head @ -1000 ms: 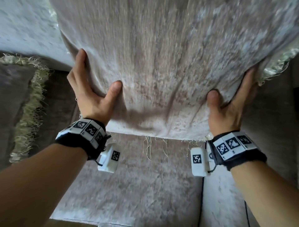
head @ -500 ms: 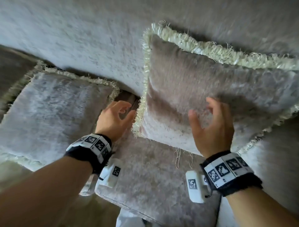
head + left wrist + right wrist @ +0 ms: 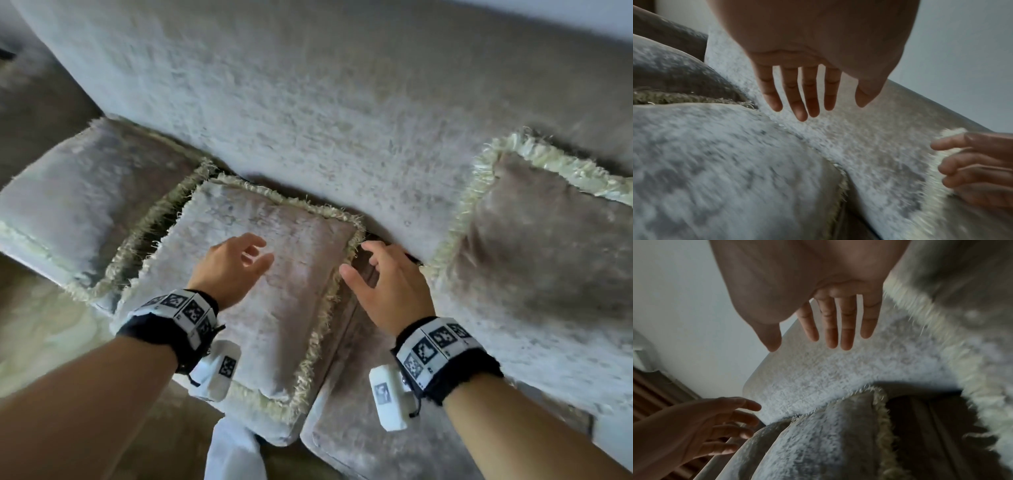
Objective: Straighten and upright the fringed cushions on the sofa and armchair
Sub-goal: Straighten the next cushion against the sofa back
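A grey-beige fringed cushion (image 3: 294, 284) lies flat on the sofa seat in the head view, and it fills the lower left of the left wrist view (image 3: 725, 170). My left hand (image 3: 236, 263) hovers open over its middle, fingers spread (image 3: 797, 97). My right hand (image 3: 380, 274) hangs open beside the cushion's right fringe, above the seat gap, fingers straight (image 3: 838, 324). A second fringed cushion (image 3: 541, 246) leans upright against the sofa back (image 3: 342, 113) at the right. A third cushion (image 3: 68, 212) lies flat at the left, partly under the middle one.
The sofa seat (image 3: 370, 428) runs below the cushions, with a seam between seat pads under my right hand. Floor shows at the lower left (image 3: 44, 342). A white cloth piece (image 3: 236, 452) hangs at the seat's front edge.
Both hands let go of the cushion now leaning at the right and moved left. They now hover over and beside the flat middle cushion.
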